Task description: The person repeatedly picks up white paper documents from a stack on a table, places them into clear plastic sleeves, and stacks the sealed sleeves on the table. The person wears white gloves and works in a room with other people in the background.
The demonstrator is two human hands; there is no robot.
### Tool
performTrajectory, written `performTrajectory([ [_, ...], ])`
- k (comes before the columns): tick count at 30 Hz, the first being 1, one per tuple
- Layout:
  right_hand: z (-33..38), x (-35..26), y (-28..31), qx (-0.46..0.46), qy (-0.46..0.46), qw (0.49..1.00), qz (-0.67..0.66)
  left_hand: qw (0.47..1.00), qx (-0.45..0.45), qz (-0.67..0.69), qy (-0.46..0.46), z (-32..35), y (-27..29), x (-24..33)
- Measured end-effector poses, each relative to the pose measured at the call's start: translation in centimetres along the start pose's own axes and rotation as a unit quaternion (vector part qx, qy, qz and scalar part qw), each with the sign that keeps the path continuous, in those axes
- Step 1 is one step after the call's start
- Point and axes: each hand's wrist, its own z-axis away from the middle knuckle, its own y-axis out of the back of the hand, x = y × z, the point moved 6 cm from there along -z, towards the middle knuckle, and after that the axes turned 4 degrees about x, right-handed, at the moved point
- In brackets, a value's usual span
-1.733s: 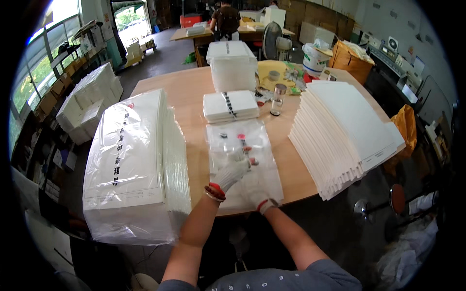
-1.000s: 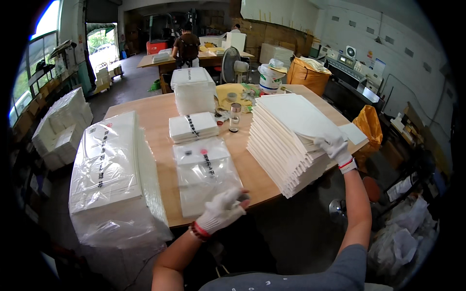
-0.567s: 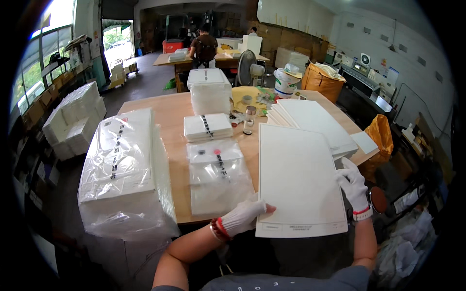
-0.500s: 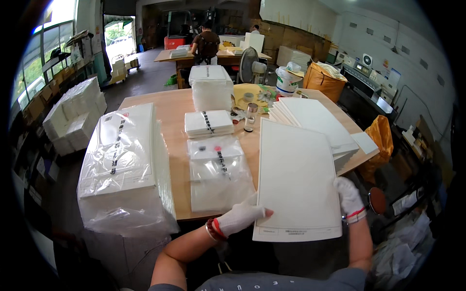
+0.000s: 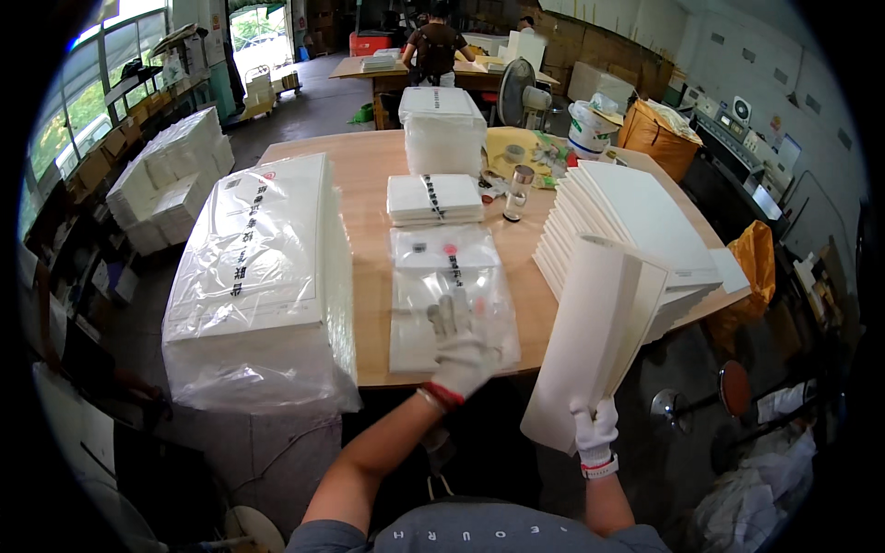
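Note:
In my right hand (image 5: 595, 429) I grip the lower edge of a large white paper sheet (image 5: 590, 323), bent lengthwise into a loose curve and tilted. Whether it is one sheet or a thin set, I cannot tell. My left hand (image 5: 464, 355) wears a white work glove, like the right, and lies with fingers stretched out on a pile of clear plastic bags (image 5: 415, 313) at the table's near edge. Behind the curled sheet, a tall stack of white sheets (image 5: 636, 212) stands in fanned layers. To the left sits a big pile of plastic-wrapped packs (image 5: 267, 240).
Smaller packs (image 5: 433, 198) and a taller wrapped stack (image 5: 442, 120) stand farther back on the wooden table (image 5: 369, 258). A clear bottle (image 5: 518, 195), a white bucket (image 5: 590, 129) and a fan (image 5: 521, 92) are nearby. Another person (image 5: 435, 46) works at a far table.
My left hand has let go of the sheet and moved onto the plastic bags. The sheet, flat between both hands before, is now curled in my right hand. The view has shifted.

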Motion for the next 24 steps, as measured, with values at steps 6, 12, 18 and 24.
performTrajectory([
  [6, 0.6, -2.2, 1.1, -0.059, 0.145, 0.986, 0.049, 0.526, -0.284, 0.715, 0.362, -0.9, -9.9, -5.1],
  [12, 0.2, 2.9, -5.8, -0.303, 0.069, 0.909, 0.278, 0.675, -0.285, 0.604, 0.314, -1.8, -9.9, -3.0],
  [18, -2.7, 6.5, -12.2, -0.333, -0.176, 0.892, 0.248, 0.850, -0.223, 0.448, 0.163, 7.4, -12.2, 1.9],
  [24, -4.0, 13.1, -19.0, -0.231, -0.111, 0.868, 0.424, 0.961, -0.216, 0.172, -0.028, 13.8, -11.1, -3.1],
])
